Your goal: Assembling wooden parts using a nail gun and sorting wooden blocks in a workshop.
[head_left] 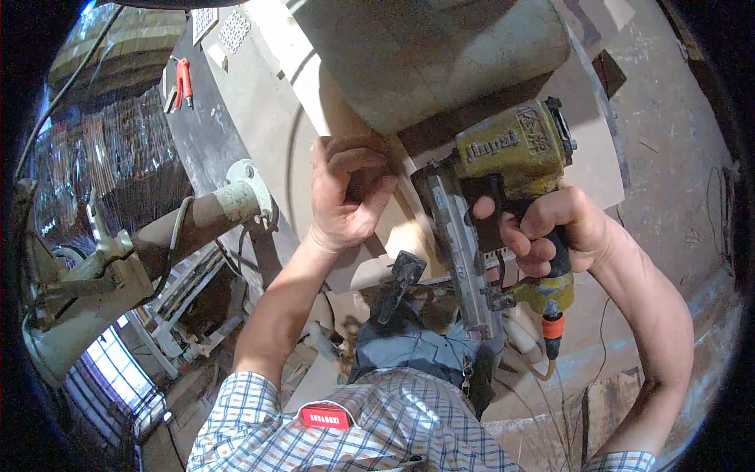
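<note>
My right hand (572,226) is wrapped round the grip of a yellow pneumatic nail gun (515,149). Its long grey magazine slants down toward my body, and a hose with an orange-collared coupling (553,326) joins the handle end. The gun's nose is by a narrow wooden piece (409,236) on the work surface. My left hand (350,197) lies to the left of the gun with fingers curled in, close to the edge of a large rounded grey-beige form (448,59). What those fingers hold, if anything, is hidden.
A pale flat board (271,118) lies under the work. At the far left are a red air blow gun (185,82) and perforated pieces (234,31). A thick metal pipe with a flange (248,193) stands left of my arm. A dark block-like part (401,283) sits before my body.
</note>
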`<state>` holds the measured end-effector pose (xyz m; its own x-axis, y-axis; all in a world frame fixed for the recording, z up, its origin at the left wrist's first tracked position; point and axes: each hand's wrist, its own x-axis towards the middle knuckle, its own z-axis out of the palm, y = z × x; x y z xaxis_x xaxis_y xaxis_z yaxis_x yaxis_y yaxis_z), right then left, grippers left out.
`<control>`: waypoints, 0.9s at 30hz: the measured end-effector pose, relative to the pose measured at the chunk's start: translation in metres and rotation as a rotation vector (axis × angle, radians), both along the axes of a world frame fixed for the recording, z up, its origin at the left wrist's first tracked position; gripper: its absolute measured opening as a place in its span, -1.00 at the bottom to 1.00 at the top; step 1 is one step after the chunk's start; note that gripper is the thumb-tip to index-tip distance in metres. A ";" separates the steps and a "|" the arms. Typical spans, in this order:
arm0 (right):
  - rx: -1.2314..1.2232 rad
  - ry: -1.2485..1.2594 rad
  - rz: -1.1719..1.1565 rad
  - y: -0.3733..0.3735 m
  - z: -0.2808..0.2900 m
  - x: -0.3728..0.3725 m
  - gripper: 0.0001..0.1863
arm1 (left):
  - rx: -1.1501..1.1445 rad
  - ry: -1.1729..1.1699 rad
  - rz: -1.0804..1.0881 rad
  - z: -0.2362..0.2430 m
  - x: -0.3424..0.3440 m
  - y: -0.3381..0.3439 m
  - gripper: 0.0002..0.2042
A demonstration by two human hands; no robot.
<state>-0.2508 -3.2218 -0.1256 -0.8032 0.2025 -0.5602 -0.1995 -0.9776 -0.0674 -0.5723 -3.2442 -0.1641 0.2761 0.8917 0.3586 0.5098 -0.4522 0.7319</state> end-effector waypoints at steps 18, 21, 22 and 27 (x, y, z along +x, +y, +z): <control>0.044 -0.033 -0.022 -0.003 -0.001 0.000 -0.45 | 0.027 -0.076 0.039 -0.009 -0.002 0.000 -0.61; 0.015 -0.056 -0.020 -0.001 0.002 -0.003 -0.33 | 0.049 -0.058 0.020 -0.008 -0.003 0.001 -0.63; 0.026 -0.072 -0.015 -0.001 0.003 -0.003 -0.34 | 0.028 -0.078 0.035 -0.007 -0.001 -0.001 -0.64; 0.004 -0.046 -0.018 -0.003 0.000 0.000 -0.37 | 0.053 -0.051 0.001 -0.011 -0.002 -0.002 -0.66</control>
<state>-0.2509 -3.2247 -0.1260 -0.7726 0.2193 -0.5958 -0.2139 -0.9735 -0.0810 -0.5742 -3.2460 -0.1749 0.2555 0.8712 0.4192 0.4725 -0.4908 0.7320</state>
